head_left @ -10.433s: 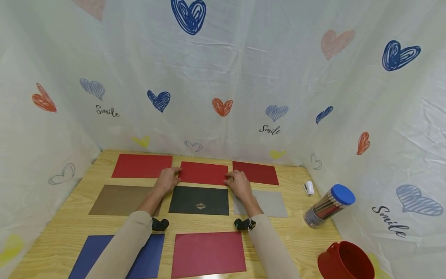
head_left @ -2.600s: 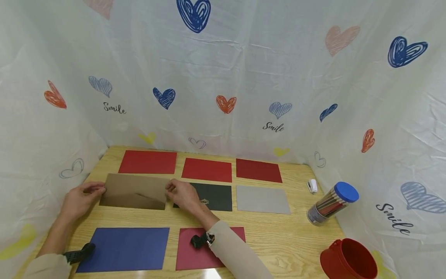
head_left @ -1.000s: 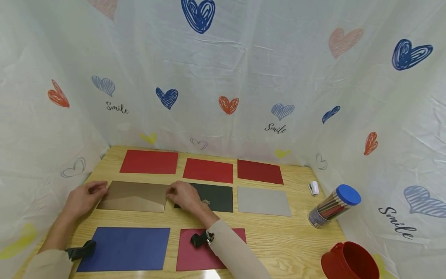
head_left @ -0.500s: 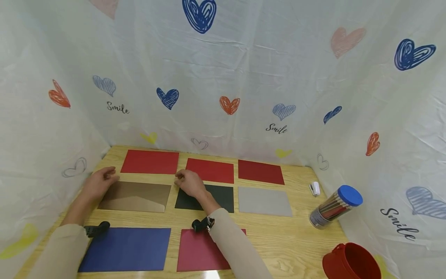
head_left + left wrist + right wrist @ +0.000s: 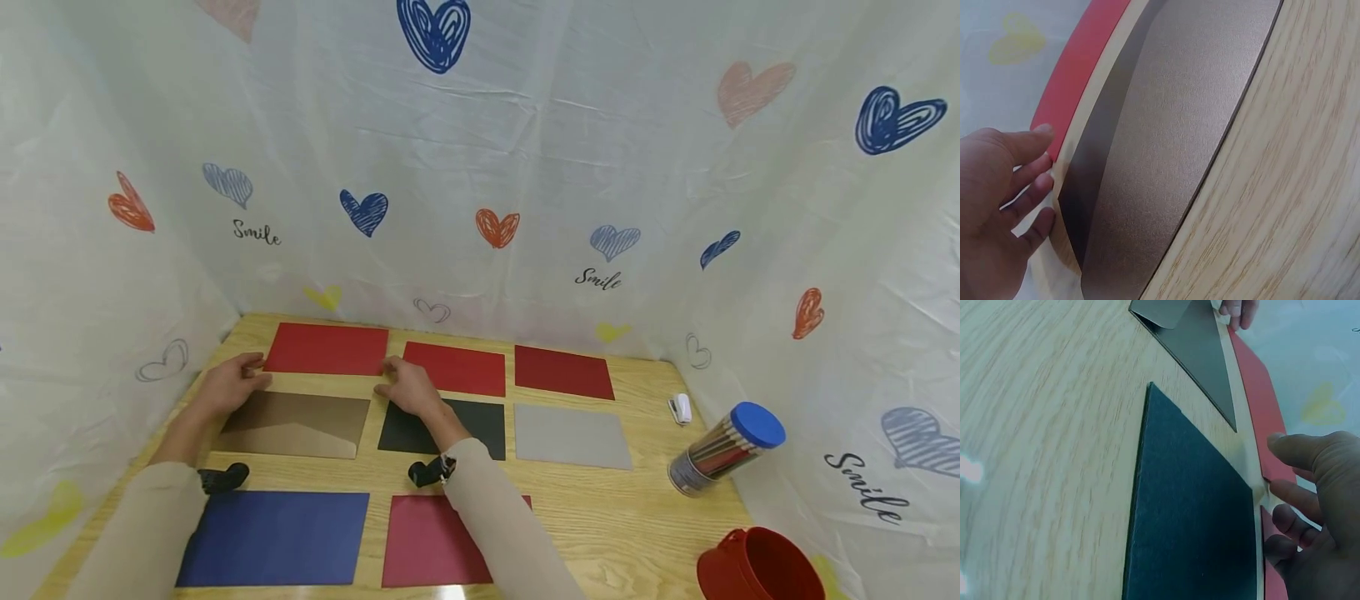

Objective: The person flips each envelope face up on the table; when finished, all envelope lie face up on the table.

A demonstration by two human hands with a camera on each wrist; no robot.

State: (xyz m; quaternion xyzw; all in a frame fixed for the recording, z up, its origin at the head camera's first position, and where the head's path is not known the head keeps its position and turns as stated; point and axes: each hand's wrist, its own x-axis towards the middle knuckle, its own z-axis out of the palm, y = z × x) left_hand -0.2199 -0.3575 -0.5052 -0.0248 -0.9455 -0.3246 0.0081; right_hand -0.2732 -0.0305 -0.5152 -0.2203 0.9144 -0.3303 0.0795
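Red card (image 5: 326, 349): lies flat at the back left of the wooden table (image 5: 600, 517), long side roughly along the curtain (image 5: 435, 150). Left hand (image 5: 228, 384) at its left end; fingers spread, pinching nothing, tips overlapping the corner in the left wrist view, though firm contact cannot be confirmed. Right hand (image 5: 412, 389) at its right end, beside the middle red card (image 5: 461, 369); fingers loosely parted, tips close to the corner, touch again uncertain. Brown card (image 5: 300, 423) sits just nearer the body, a strip of bare wood between. Black card (image 5: 480, 423) lies partly hidden under the right hand and forearm. Judgement: step in hand appears to be squaring the red card by its ends. Method advised: light, equal fingertip pressure at both ends, so it turns or slides evenly; squeezing endwise would probably bow it. Use the bare strip as the straightness check. Hold wrists high to avoid dragging the brown or black card.
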